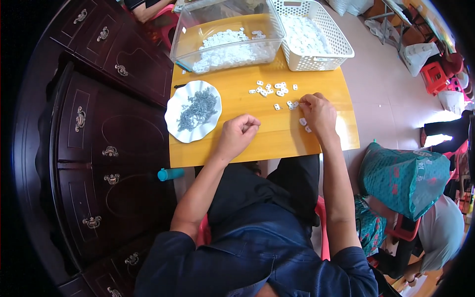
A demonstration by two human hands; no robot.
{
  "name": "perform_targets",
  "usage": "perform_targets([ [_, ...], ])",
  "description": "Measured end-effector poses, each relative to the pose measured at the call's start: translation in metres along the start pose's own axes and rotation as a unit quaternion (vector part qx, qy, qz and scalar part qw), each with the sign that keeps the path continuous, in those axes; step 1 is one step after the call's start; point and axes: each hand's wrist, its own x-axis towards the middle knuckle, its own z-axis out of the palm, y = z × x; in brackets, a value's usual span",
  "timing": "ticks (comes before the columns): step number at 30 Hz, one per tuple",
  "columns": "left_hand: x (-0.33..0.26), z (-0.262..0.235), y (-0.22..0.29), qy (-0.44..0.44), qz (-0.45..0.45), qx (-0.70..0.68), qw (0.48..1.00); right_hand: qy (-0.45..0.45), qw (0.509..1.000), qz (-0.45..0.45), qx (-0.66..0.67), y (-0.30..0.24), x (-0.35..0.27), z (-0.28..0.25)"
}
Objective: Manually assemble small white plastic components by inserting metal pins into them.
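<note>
small flat white plastic pieces (269, 89)

1. A small wooden desk (277, 141) carried everything.
2. A white plate (173, 119) of grey screws (198, 110) sat at its left.
3. A clear bin (225, 34) and a white basket (316, 32) stood at the far edge.
4. Loose white clips (269, 89) lay mid-desk.

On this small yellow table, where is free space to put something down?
Free: the near strip of the table below both hands, and the patch between the white plate and the left hand. Crowded: the far edge with the clear bin and basket, and the small white parts beside the right hand.
</note>
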Motion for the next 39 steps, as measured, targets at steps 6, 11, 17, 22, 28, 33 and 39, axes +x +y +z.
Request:
perform_targets([
  [6, -0.001, -0.001, 0.001, -0.010, -0.019, -0.018, 1.000, -0.015, 1.000, 0.003, -0.016, 0.001, 0.003, 0.001],
  [11, 0.000, 0.000, -0.001, 0.014, -0.002, -0.004, 1.000, 0.000, 1.000, 0.001, -0.008, -0.005, 0.002, -0.005],
  [17, -0.001, 0.000, 0.003, 0.008, 0.001, -0.017, 1.000, 0.077, 0.965, -0.019, 0.251, -0.044, -0.033, -0.022],
  [22, 0.001, 0.007, 0.013, -0.007, 0.015, -0.077, 0.997, -0.019, 0.900, 0.087, 0.426, -0.053, -0.081, 0.013],
  [28, -0.004, 0.013, 0.022, -0.076, -0.007, -0.127, 0.989, -0.097, 0.836, 0.127, 0.524, -0.058, -0.096, 0.015],
  [33, -0.003, 0.019, 0.016, -0.079, 0.023, -0.120, 0.989, -0.099, 0.847, 0.105, 0.512, -0.058, -0.096, 0.013],
  [39, -0.003, 0.020, 0.021, -0.102, 0.026, -0.059, 0.993, -0.086, 0.860, 0.111, 0.491, -0.058, -0.097, 0.014],
])
